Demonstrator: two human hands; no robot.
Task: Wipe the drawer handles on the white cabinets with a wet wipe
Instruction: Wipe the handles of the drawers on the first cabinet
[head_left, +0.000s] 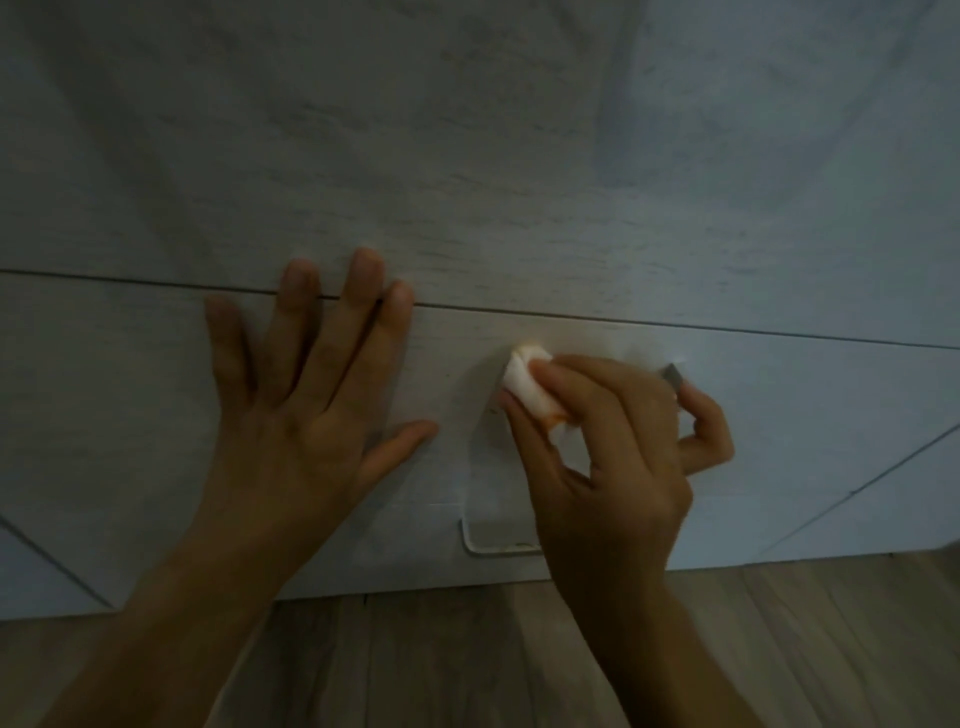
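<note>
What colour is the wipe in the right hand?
The wipe is white, orange-tinged at its lower edge; head view.

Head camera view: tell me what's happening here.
A person is wiping a drawer handle on a white cabinet. The right hand pinches a folded wet wipe against the handle, whose metal end shows just past the fingers. The left hand lies flat, fingers spread, on the same drawer front. A second handle sits lower down, untouched right now.

The left hand (306, 415), centre left of the frame, is bare, nails short. The right hand (613, 441), centre right, is bare too.
</note>
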